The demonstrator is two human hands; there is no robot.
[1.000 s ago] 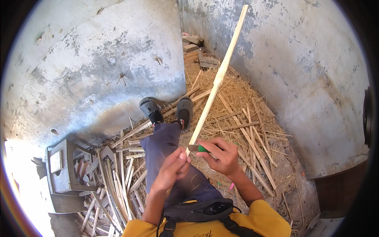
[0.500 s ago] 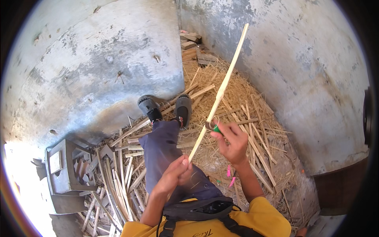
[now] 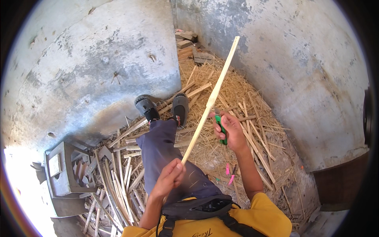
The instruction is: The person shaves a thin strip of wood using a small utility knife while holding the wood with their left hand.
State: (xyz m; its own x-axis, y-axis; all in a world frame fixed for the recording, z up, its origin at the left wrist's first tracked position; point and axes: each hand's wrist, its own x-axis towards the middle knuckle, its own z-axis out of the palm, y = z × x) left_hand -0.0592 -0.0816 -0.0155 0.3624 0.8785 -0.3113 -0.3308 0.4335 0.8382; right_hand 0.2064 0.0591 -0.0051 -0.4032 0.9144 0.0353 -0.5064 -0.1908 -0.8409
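Observation:
A long pale bamboo strip (image 3: 215,96), with a thicker node partway along, slants up and away across the middle of the view. My left hand (image 3: 170,176) is closed around its near end, over my thigh. My right hand (image 3: 232,130) grips a green-handled knife (image 3: 222,129) just right of the strip. The knife's short blade end points up beside the strip below the node; whether it touches the strip, I cannot tell.
Curly shavings (image 3: 237,87) and cut strips cover the floor by my shoes (image 3: 181,108). A pile of bamboo strips (image 3: 122,179) lies left of my legs, next to a grey metal frame (image 3: 63,170). Worn walls (image 3: 118,55) rise ahead and right. Pink scraps (image 3: 229,173) lie on the floor.
The knife has turned more upright and its green handle shows more. A curled shaving at the blade is no longer seen there. The strip has shifted slightly left.

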